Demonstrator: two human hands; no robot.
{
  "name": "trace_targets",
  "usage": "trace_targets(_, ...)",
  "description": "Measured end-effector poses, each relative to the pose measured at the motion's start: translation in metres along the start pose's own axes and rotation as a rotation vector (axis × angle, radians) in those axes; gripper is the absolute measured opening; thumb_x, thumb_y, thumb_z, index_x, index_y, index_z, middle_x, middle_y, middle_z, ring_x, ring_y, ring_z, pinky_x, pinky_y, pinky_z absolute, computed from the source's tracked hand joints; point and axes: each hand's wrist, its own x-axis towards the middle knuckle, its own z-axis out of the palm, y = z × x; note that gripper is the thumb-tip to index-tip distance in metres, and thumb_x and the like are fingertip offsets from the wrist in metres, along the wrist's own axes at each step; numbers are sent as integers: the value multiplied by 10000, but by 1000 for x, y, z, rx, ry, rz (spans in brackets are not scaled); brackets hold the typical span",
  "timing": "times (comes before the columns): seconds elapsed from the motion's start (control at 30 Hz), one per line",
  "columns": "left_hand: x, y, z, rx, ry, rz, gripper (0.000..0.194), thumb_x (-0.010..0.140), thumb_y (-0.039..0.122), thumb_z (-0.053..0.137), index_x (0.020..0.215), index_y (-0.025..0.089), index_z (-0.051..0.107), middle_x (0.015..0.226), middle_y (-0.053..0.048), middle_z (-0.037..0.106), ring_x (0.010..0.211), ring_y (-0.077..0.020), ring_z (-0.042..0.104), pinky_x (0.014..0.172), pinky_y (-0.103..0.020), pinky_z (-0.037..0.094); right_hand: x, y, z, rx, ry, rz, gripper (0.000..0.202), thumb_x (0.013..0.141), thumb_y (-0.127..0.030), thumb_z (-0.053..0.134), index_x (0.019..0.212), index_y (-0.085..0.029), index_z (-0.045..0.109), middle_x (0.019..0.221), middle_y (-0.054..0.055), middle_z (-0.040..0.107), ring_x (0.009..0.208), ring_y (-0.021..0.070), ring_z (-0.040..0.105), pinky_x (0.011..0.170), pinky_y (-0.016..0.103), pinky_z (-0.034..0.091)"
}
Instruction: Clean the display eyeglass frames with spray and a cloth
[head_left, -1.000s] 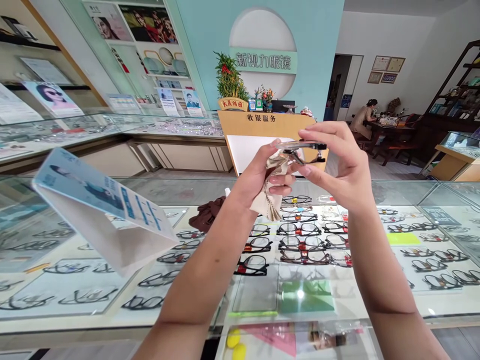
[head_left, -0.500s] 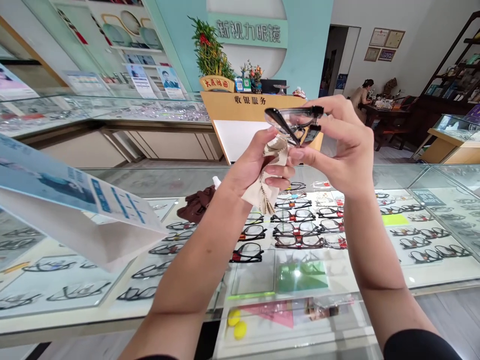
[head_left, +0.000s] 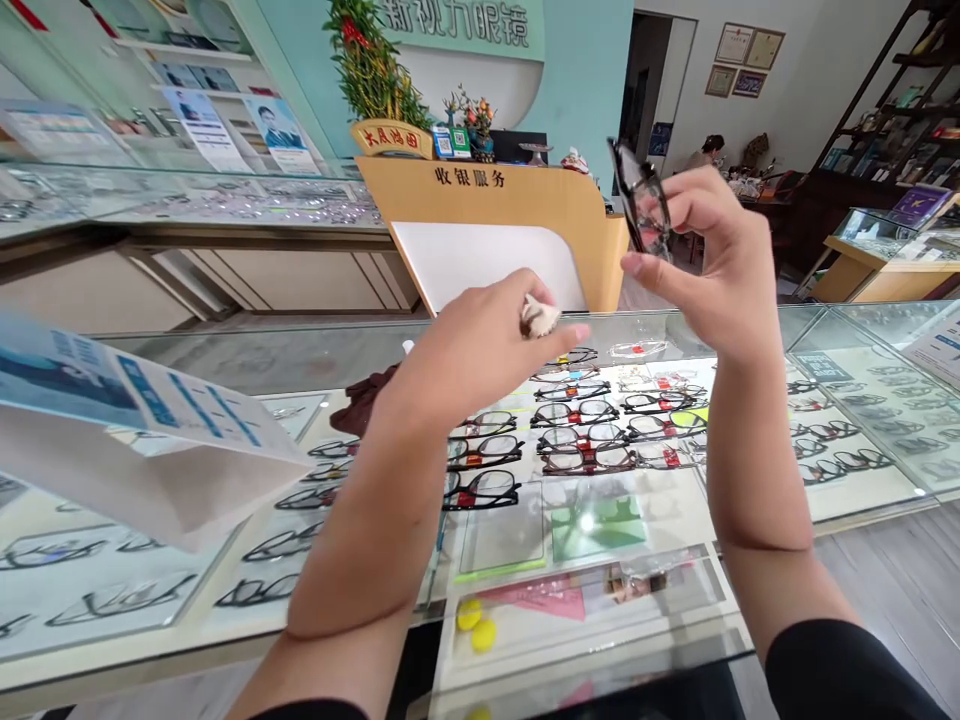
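My right hand point(head_left: 720, 250) holds a pair of black-framed eyeglasses point(head_left: 643, 200) up above the counter, pinched between thumb and fingers, the frame turned nearly edge-on. Lower and to the left, my left hand point(head_left: 487, 345) is closed around a cream cleaning cloth point(head_left: 540, 316); just a crumpled end of it pokes out by the thumb. The two hands are apart, and the cloth does not touch the glasses. Beneath them, rows of eyeglasses point(head_left: 589, 458) lie inside the glass display counter point(head_left: 525, 575).
A folded card sign point(head_left: 150, 440) stands on the counter at left. Behind my left forearm lies a dark brown cloth point(head_left: 360, 402). Across the aisle is a wooden cashier desk point(head_left: 375, 185) with a potted plant point(head_left: 375, 70). A person point(head_left: 709, 152) sits at the far back right.
My hands have separated. The right one carried the eyeglasses right and turned them, while the left came down with the cloth gathered into its grip. The view has shifted slightly.
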Motion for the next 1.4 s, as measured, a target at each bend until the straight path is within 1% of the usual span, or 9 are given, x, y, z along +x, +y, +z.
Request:
trace_targets(0.1, -12, -2, -12, 101, -45, 18, 291, 834, 423, 897, 803, 259, 659, 640, -8, 547, 762, -245, 616, 585, -262, 366, -6, 28, -9, -130, -160, 117, 171, 928, -424, 816, 916, -284, 717, 1258, 56, 745, 1283, 315, 655, 1232, 574, 460)
trace_targets(0.3, -19, -5, -24, 212, -48, 102, 268, 770, 393, 938, 768, 283, 693, 584, -11, 511, 725, -267, 574, 584, -292, 335, -15, 85, -16, -377, -458, 345, 182, 930, -393, 740, 1013, -236, 783, 1376, 95, 699, 1371, 356, 568, 1228, 601, 415)
trace_targets(0.47, -20, -2, -26, 420, -71, 139, 291, 748, 480, 945, 775, 302, 716, 588, -17, 516, 700, -268, 566, 561, -302, 312, -12, 95, -4, -566, -816, 619, 243, 940, -305, 725, 1117, -197, 853, 1246, 118, 764, 1215, 333, 672, 1137, 499, 501)
trace_targets(0.57, -20, -4, -27, 424, -92, 134, 282, 758, 500, 932, 776, 313, 722, 583, -19, 521, 706, -276, 585, 559, -310, 319, -14, 97, 7, -617, -981, 786, 265, 916, -258, 779, 1164, -240, 870, 1198, 81, 826, 1165, 318, 731, 1112, 434, 514)
trace_targets(0.67, -19, -8, -29, 298, -119, 110, 229, 781, 458, 917, 779, 322, 733, 566, -20, 515, 699, -280, 592, 552, -320, 314, -19, 103, 17, -677, -1025, 872, 299, 897, -259, 820, 1191, -276, 874, 1252, 75, 840, 1260, 351, 720, 1072, 410, 550)
trace_targets(0.97, -20, -12, -28, 211, -118, 11, 201, 790, 378, 913, 781, 318, 722, 578, -20, 502, 739, -285, 615, 566, -307, 337, -33, 122, 36, -723, -1129, 929, 333, 898, -220, 823, 1226, -245, 872, 1408, 126, 789, 1379, 417, 683, 1087, 472, 594)
trace_targets(1.1, -20, -8, -26, 302, -135, 33, 212, 751, 341, 941, 775, 304, 734, 560, -24, 493, 731, -287, 601, 569, -313, 314, -36, 123, 39, -725, -1132, 951, 375, 903, -237, 812, 1275, -242, 852, 1502, 139, 733, 1407, 434, 654, 1054, 507, 613)
trace_targets(1.2, -21, -5, -25, 416, -146, 76, 217, 735, 377, 950, 779, 319, 746, 543, -15, 484, 676, -273, 560, 554, -316, 274, -38, 126, 40, -718, -1136, 946, 386, 913, -264, 808, 1297, -254, 844, 1506, 131, 731, 1393, 413, 659, 1068, 497, 603)
trace_targets(1.4, -22, -4, -25, 412, -148, 70, 228, 740, 404, 948, 773, 315, 741, 539, -20, 483, 684, -280, 570, 555, -325, 273, -42, 135, 41, -689, -1096, 935, 354, 877, -415, 869, 1192, -254, 881, 1436, 148, 764, 1322, 400, 698, 1056, 477, 590)
